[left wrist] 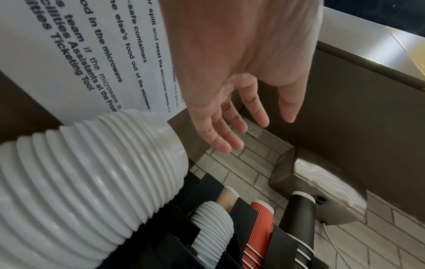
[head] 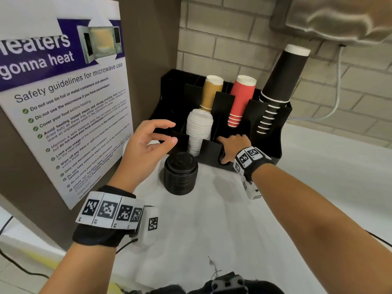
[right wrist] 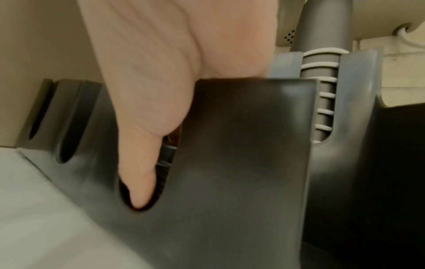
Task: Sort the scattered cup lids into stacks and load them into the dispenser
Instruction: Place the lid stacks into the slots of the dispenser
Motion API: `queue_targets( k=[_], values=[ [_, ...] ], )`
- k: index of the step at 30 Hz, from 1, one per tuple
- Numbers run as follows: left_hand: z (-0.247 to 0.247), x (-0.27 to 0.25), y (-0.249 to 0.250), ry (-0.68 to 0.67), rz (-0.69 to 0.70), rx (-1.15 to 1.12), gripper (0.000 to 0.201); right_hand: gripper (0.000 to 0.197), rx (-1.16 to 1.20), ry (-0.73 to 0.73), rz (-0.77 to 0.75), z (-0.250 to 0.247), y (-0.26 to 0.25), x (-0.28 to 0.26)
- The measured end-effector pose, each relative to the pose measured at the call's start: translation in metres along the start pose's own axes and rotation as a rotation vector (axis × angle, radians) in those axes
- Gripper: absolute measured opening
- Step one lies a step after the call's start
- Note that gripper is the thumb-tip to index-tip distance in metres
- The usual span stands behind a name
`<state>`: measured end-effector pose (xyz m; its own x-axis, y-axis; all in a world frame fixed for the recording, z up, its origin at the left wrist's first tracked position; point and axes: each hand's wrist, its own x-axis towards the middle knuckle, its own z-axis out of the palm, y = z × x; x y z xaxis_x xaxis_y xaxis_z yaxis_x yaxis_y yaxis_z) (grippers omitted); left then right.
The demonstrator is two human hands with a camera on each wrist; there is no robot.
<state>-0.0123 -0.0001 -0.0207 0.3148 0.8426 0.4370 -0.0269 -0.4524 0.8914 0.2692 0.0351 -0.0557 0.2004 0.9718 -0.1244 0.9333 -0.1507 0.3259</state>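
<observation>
A black dispenser (head: 265,115) stands against the brick wall with paper cups in its rear slots. A stack of white lids (head: 198,132) fills one front slot. My right hand (head: 231,143) reaches into the neighbouring slot; its thumb (right wrist: 138,163) lies in the front cut-out against black lids (right wrist: 164,163), and the other fingers are hidden inside. A loose stack of black lids (head: 180,172) stands on the table before the dispenser. My left hand (head: 171,132) hovers open above the table, holding nothing. Another white lid stack (left wrist: 92,182) stands just under that wrist.
A microwave safety poster (head: 63,102) covers the brown panel on the left. Tan (head: 212,92), red (head: 241,98) and black cups (head: 280,81) stick up from the dispenser. A grey wall unit (head: 339,18) hangs above at the right, with a white cable (head: 337,92) below it. White table (head: 212,219) extends toward me.
</observation>
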Motion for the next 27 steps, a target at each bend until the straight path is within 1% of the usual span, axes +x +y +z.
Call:
queue_targets(
  k=[4, 7, 9, 11, 12, 13, 14, 15, 16, 17, 18, 19, 20, 21, 22, 23, 24, 25, 27],
  values=[
    [0.000, 0.000, -0.001, -0.001, 0.000, 0.006, 0.028, 0.080, 0.040, -0.016, 0.033, -0.004, -0.001, 0.000],
    [0.001, -0.001, -0.002, 0.002, 0.001, 0.008, 0.027, 0.075, 0.053, -0.003, 0.014, -0.010, -0.001, -0.001],
    [0.002, -0.001, -0.003, 0.005, -0.004, 0.005, 0.027, 0.075, 0.053, -0.035, -0.008, -0.010, -0.004, -0.004],
    [0.004, 0.000, -0.004, 0.001, -0.009, 0.004, 0.028, 0.078, 0.046, -0.105, -0.018, -0.011, -0.005, -0.007],
    [0.004, 0.000, -0.004, 0.001, -0.009, 0.006, 0.028, 0.077, 0.063, -0.127, -0.017, -0.013, -0.004, -0.008],
    [0.004, 0.000, -0.004, 0.004, -0.009, 0.010, 0.028, 0.073, 0.104, -0.118, -0.008, -0.017, -0.003, -0.010],
    [0.003, 0.000, -0.005, 0.009, -0.009, 0.015, 0.027, 0.065, 0.178, -0.062, 0.012, -0.023, -0.002, -0.013],
    [0.002, 0.001, -0.006, 0.016, -0.009, 0.021, 0.027, 0.056, 0.284, 0.049, 0.034, -0.029, -0.002, -0.017],
    [0.001, 0.002, -0.007, 0.024, -0.010, 0.029, 0.027, 0.049, 0.413, 0.203, 0.039, -0.033, -0.004, -0.020],
    [0.000, 0.003, -0.008, 0.031, -0.014, 0.037, 0.026, 0.043, 0.559, 0.361, 0.008, -0.037, -0.010, -0.025],
    [0.000, 0.003, -0.009, 0.036, -0.020, 0.042, 0.025, 0.038, 0.696, 0.457, -0.064, -0.042, -0.018, -0.030],
    [-0.001, 0.004, -0.010, 0.040, -0.026, 0.044, 0.025, 0.035, 0.793, 0.462, -0.163, -0.047, -0.028, -0.037],
    [-0.001, 0.004, -0.011, 0.045, -0.030, 0.039, 0.025, 0.037, 0.835, 0.384, -0.268, -0.050, -0.040, -0.043],
    [-0.001, 0.005, -0.011, 0.049, -0.030, 0.032, 0.025, 0.046, 0.831, 0.255, -0.358, -0.050, -0.051, -0.047],
    [-0.001, 0.005, -0.012, 0.050, -0.028, 0.028, 0.025, 0.060, 0.801, 0.119, -0.413, -0.049, -0.062, -0.049],
    [-0.001, 0.005, -0.012, 0.048, -0.025, 0.025, 0.025, 0.074, 0.760, 0.010, -0.435, -0.045, -0.071, -0.050],
    [-0.002, 0.005, -0.013, 0.044, -0.023, 0.021, 0.025, 0.085, 0.727, -0.060, -0.431, -0.041, -0.078, -0.049],
    [-0.002, 0.005, -0.013, 0.037, -0.022, 0.015, 0.025, 0.091, 0.710, -0.097, -0.417, -0.037, -0.083, -0.048],
    [-0.002, 0.004, -0.014, 0.028, -0.024, 0.009, 0.026, 0.095, 0.706, -0.130, -0.392, -0.030, -0.090, -0.044]
  ],
)
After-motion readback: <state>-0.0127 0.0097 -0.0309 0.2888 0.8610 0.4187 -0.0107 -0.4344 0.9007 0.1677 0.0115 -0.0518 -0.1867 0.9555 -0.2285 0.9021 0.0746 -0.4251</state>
